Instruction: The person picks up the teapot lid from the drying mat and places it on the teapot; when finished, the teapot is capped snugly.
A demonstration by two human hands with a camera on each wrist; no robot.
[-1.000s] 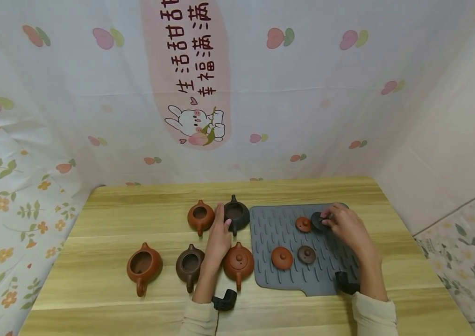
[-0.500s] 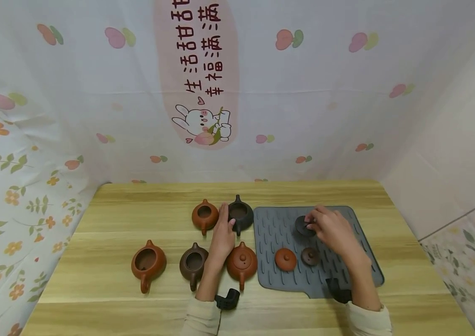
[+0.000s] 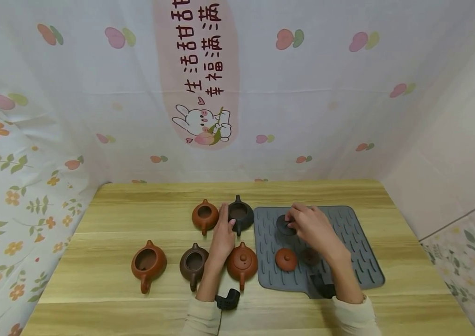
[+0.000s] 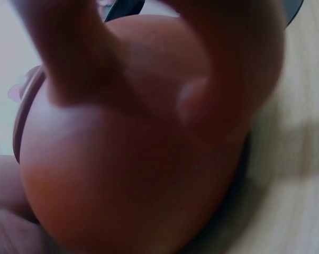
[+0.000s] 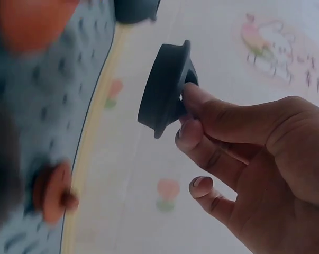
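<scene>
In the head view my right hand [image 3: 313, 228] pinches a black teapot lid [image 3: 285, 225] above the grey mat. The right wrist view shows this lid [image 5: 162, 87] tilted on edge, its knob between thumb and finger. My left hand [image 3: 222, 238] lies with straight fingers along the left side of a lidless black teapot [image 3: 241, 212], the thumb at its near side. To the left of that hand stands a small lidless orange teapot [image 3: 204, 215]. A lidded reddish teapot [image 3: 242, 265] is beside the left wrist, and its blurred body [image 4: 127, 174] fills the left wrist view.
On the grey ribbed mat [image 3: 355, 252] lie an orange lid [image 3: 286, 259] and a brown lid [image 3: 310, 256]. A small orange lid [image 5: 54, 193] shows in the right wrist view. A brown lidless teapot [image 3: 194, 263] and a larger orange lidless one [image 3: 149, 262] stand at left.
My right hand has carried the black lid leftward across the mat, past the small orange lid. My left hand stays by the black teapot. The head view has shifted slightly.
</scene>
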